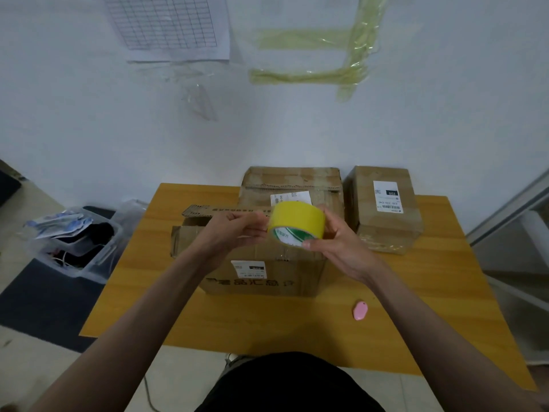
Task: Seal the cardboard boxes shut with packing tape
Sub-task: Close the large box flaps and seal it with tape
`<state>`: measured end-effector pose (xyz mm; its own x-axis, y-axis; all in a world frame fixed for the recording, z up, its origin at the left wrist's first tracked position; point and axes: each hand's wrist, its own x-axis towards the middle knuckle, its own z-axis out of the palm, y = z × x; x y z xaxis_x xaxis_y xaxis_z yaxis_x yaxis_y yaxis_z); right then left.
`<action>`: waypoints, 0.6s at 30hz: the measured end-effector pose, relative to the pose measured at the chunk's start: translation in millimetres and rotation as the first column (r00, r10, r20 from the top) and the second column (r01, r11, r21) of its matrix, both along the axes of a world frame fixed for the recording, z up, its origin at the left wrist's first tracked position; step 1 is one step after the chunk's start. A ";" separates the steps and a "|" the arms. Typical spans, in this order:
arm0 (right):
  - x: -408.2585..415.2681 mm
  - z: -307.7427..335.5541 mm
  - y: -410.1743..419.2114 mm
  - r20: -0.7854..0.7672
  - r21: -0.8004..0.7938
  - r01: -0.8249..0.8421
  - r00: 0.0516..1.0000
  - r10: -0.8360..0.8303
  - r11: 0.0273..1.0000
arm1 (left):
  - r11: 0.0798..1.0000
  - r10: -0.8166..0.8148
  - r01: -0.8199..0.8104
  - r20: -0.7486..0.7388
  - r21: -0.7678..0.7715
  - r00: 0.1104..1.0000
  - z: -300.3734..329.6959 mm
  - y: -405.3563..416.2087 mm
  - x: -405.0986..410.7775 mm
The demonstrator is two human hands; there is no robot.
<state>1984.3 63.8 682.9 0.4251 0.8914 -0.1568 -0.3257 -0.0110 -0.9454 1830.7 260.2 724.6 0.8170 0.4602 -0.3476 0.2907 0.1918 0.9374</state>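
— Where is the tape?
— The yellow packing tape roll is held up in the air between both hands, above the nearest cardboard box, which stands in the middle of the wooden surface.
— How do the hands hold it?
— The right hand grips the roll, thumb on its near rim and fingers curled round the far side. The left hand has its fingers curled and pinched together at the roll's left edge; whether it has the loose end of the tape between them I cannot tell.
— And the box under them?
— Its top flaps are not flat: one flap with a torn, corrugated edge sticks up along the far side, another hangs off the left side. A white label sits on its near face above printed characters.
— Other boxes?
— A second cardboard box stands behind it at the far edge of the surface, touching the wall. A third, smaller box with a white shipping label on top stands near the far right corner.
— Anything else?
— A small pink object lies toward the near right. On the floor left of the surface stands a clear plastic bin with clutter in it. Strips of yellowish tape and a gridded sheet are on the wall.
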 end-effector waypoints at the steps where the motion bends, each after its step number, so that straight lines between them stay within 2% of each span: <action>1: -0.5 2.0 -1.3 0.062 -0.025 -0.004 0.998 0.005 1.000 | 0.999 -0.001 0.000 -0.015 -0.037 1.000 0.2 1.9 1.7; 5: -1.0 12.6 -2.2 0.308 -0.093 0.001 0.951 0.028 0.996 | 0.979 -0.049 0.031 -0.083 -0.202 0.995 -0.4 12.5 7.8; 7: 0.0 18.4 -2.0 0.397 -0.098 -0.025 0.916 0.062 0.995 | 0.971 -0.070 0.045 -0.100 -0.235 0.992 -1.4 14.9 11.4; 10: -2.8 33.1 -1.0 0.487 -0.084 -0.056 0.869 0.090 0.995 | 0.989 -0.120 0.106 -0.138 -0.104 0.983 1.0 10.4 18.5; 12: -1.5 40.0 -0.6 0.513 -0.027 -0.017 0.858 0.029 0.999 | 0.991 -0.127 0.130 -0.126 0.019 0.984 8.1 9.4 24.2; 15: 7.2 46.2 -3.3 0.546 -0.007 0.112 0.833 -0.091 0.994 | 0.991 -0.004 0.011 -0.050 0.132 0.999 26.9 14.0 34.4; 18: 10.6 47.9 -1.6 0.627 -0.028 0.235 0.761 -0.166 0.972 | 0.967 0.027 -0.029 0.012 0.252 1.000 45.0 12.0 43.9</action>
<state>1994.9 62.3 730.8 0.6280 0.7690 0.1194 0.3206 -0.1158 -0.9401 1874.6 272.1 769.6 0.8048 0.5549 -0.2107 0.2807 -0.0431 0.9588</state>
